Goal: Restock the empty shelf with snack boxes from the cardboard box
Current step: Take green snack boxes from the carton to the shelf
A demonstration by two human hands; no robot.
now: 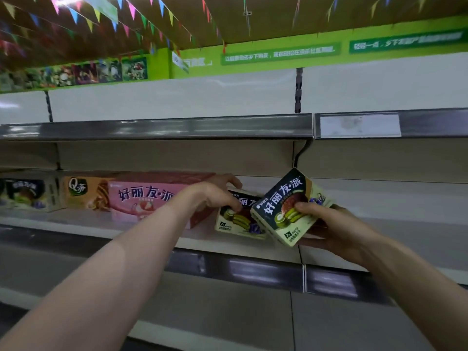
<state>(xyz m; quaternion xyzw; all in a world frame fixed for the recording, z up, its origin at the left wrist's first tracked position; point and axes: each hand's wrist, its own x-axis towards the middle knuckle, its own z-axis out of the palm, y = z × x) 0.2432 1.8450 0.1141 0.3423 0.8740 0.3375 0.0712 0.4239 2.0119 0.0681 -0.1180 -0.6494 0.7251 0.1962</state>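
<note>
My left hand point(215, 192) grips a dark-and-cream snack box point(239, 219) that stands on the middle shelf point(228, 245), just right of a large pink snack box point(152, 198). My right hand point(326, 226) holds a second dark-and-cream snack box point(286, 209), tilted, in the air in front of the shelf and overlapping the first box's right side. Further left on the same shelf stand an orange box point(83, 192) and another dark-and-cream box point(27, 195). The cardboard box is out of view.
The shelf above point(177, 127) is bare, with a white price tag point(359, 125) on its rail at the right. To the right of my hands the middle shelf point(405, 211) holds nothing. A lower shelf point(228, 312) lies below. Bunting hangs overhead.
</note>
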